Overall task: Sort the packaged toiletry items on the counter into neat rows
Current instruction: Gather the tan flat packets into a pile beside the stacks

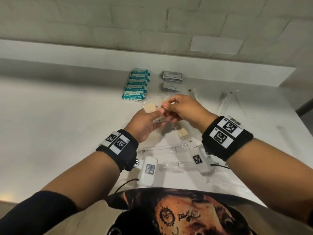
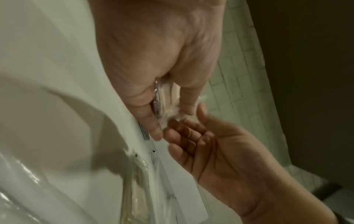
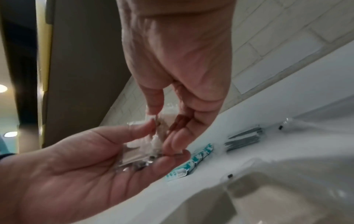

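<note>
Clear packets [image 1: 149, 106] were held above the bench [image 1: 67, 116], pinched in the left hand's [image 1: 145, 126] grip, while the right hand's [image 1: 184, 111] grip pinched one too; teal packs [image 1: 138, 85] lay in a row behind.

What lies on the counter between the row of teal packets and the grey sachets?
Nothing: in the head view a bare strip of white counter separates the teal packets from the grey sachets. The hands are nearer the camera, not in that gap.
</note>
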Demonstrator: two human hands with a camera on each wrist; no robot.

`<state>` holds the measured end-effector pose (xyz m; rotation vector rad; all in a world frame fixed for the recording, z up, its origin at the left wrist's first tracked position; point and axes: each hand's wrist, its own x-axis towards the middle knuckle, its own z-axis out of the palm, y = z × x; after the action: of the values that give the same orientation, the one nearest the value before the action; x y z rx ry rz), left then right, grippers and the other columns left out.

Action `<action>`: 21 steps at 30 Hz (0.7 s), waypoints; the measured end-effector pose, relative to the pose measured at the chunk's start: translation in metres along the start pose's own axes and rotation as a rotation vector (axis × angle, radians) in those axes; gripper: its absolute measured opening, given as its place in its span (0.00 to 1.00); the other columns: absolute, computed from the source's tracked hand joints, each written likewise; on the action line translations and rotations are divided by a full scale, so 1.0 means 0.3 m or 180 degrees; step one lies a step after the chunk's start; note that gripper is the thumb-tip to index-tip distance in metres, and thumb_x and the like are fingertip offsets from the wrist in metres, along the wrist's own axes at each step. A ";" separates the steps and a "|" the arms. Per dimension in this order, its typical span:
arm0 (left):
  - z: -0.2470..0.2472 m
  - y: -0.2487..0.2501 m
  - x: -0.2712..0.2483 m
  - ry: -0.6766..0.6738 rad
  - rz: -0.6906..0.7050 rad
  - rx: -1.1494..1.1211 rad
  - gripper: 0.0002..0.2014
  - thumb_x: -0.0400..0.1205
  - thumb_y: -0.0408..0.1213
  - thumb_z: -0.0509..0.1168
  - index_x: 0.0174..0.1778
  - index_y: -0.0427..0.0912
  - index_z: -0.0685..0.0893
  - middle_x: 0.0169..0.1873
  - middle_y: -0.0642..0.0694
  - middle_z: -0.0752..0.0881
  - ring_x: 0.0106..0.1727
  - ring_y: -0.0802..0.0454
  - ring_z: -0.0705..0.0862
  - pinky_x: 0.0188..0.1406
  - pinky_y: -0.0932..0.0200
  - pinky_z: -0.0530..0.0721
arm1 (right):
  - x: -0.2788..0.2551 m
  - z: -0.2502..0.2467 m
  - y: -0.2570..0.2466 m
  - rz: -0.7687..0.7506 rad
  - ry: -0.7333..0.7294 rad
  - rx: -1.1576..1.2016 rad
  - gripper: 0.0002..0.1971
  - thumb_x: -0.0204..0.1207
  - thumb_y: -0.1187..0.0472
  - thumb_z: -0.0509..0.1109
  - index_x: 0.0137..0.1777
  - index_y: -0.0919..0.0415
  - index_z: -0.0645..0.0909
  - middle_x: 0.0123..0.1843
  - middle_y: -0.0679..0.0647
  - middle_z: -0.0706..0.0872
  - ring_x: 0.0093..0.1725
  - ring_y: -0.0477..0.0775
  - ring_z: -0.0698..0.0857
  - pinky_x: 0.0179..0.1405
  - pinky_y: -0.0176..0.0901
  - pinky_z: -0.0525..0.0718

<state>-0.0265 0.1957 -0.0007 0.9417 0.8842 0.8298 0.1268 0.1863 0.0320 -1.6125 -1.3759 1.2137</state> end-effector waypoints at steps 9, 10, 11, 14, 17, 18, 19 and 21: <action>0.005 0.016 -0.024 -0.0321 0.0209 0.1225 0.15 0.81 0.46 0.67 0.60 0.44 0.86 0.57 0.46 0.89 0.62 0.46 0.85 0.63 0.44 0.82 | -0.013 -0.034 -0.004 -0.0004 0.0343 0.0361 0.07 0.79 0.54 0.70 0.46 0.58 0.80 0.34 0.52 0.85 0.31 0.48 0.88 0.32 0.44 0.84; 0.002 0.020 -0.026 -0.0323 0.0190 0.1410 0.18 0.76 0.53 0.70 0.58 0.48 0.88 0.56 0.47 0.89 0.61 0.45 0.85 0.64 0.40 0.81 | -0.012 -0.043 -0.007 -0.0016 0.0347 0.0299 0.05 0.78 0.56 0.71 0.44 0.56 0.80 0.34 0.52 0.85 0.30 0.48 0.87 0.30 0.42 0.82; -0.004 0.020 -0.024 -0.0324 0.0140 0.1565 0.22 0.70 0.58 0.71 0.56 0.50 0.88 0.55 0.48 0.90 0.60 0.44 0.86 0.65 0.36 0.80 | -0.009 -0.055 -0.009 -0.0027 0.0344 0.0182 0.04 0.77 0.58 0.72 0.43 0.55 0.80 0.34 0.52 0.85 0.30 0.48 0.86 0.30 0.41 0.81; -0.016 0.013 -0.026 -0.0492 -0.0008 0.1801 0.23 0.63 0.63 0.70 0.51 0.57 0.89 0.55 0.52 0.90 0.61 0.44 0.85 0.65 0.31 0.78 | -0.015 -0.086 -0.029 -0.0078 0.0155 -0.0373 0.03 0.73 0.63 0.74 0.40 0.58 0.83 0.32 0.52 0.85 0.29 0.49 0.83 0.32 0.41 0.80; -0.012 0.011 -0.033 -0.0587 -0.0085 0.1844 0.20 0.65 0.61 0.69 0.50 0.59 0.90 0.55 0.54 0.90 0.61 0.44 0.85 0.66 0.32 0.78 | -0.008 -0.115 -0.044 -0.0191 0.0116 -0.0876 0.06 0.72 0.64 0.73 0.35 0.58 0.83 0.32 0.52 0.84 0.31 0.49 0.82 0.35 0.41 0.78; -0.013 0.012 -0.032 -0.0538 -0.0090 0.1779 0.21 0.66 0.61 0.70 0.51 0.57 0.90 0.55 0.53 0.90 0.60 0.44 0.86 0.66 0.32 0.78 | 0.005 -0.128 -0.042 -0.0256 0.0282 -0.1321 0.07 0.73 0.64 0.71 0.34 0.58 0.82 0.32 0.51 0.83 0.32 0.50 0.81 0.36 0.41 0.77; -0.016 0.013 -0.027 -0.0463 -0.0087 0.1653 0.21 0.67 0.60 0.71 0.52 0.54 0.90 0.55 0.53 0.90 0.59 0.44 0.87 0.66 0.33 0.78 | 0.019 -0.143 -0.038 -0.0275 0.0501 -0.1907 0.07 0.74 0.63 0.69 0.34 0.57 0.80 0.34 0.51 0.82 0.34 0.51 0.80 0.38 0.41 0.75; -0.025 0.014 -0.019 -0.0334 -0.0128 0.1232 0.21 0.73 0.60 0.69 0.54 0.51 0.89 0.57 0.51 0.89 0.59 0.42 0.87 0.66 0.35 0.79 | 0.032 -0.171 -0.026 -0.0190 0.0609 -0.2617 0.06 0.77 0.61 0.65 0.38 0.58 0.78 0.39 0.52 0.80 0.41 0.55 0.79 0.38 0.41 0.72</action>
<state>-0.0362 0.1946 0.0022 1.2880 0.9877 0.5774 0.1725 0.2009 0.0541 -2.1245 -1.9057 0.4279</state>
